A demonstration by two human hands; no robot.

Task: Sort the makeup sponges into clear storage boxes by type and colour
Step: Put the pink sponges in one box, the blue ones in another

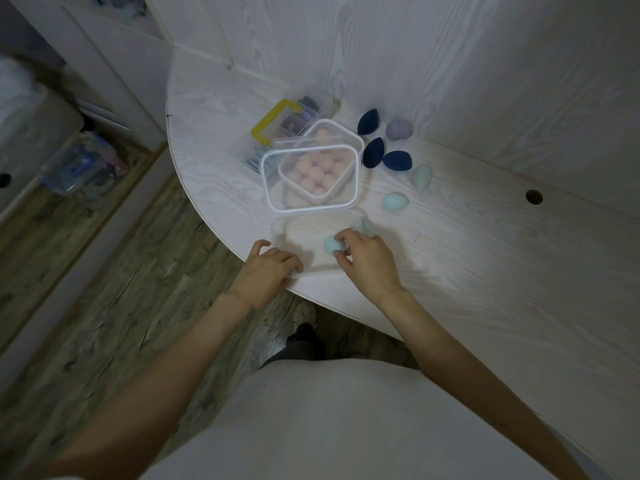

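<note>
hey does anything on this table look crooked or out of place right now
Mostly one thing: the clear lid lies skewed across the box of peach sponges, not seated on its rim. Three navy sponges, a lilac sponge and two mint sponges lie loose on the table, still unsorted. Nothing looks spilled or damaged.

The person wears a plain pale top, white or light grey, filling the bottom of the head view below both grips; it carries no print or marking that shows. Both forearms are bare from wrist to elbow, so the sleeves are short or pushed up; what may be a sleeve edge shows at the bottom left corner, though the picture is too dim there to be sure. No ring, watch or bracelet shows. Beneath the grips, dark trousers and a dark foot show.
</note>
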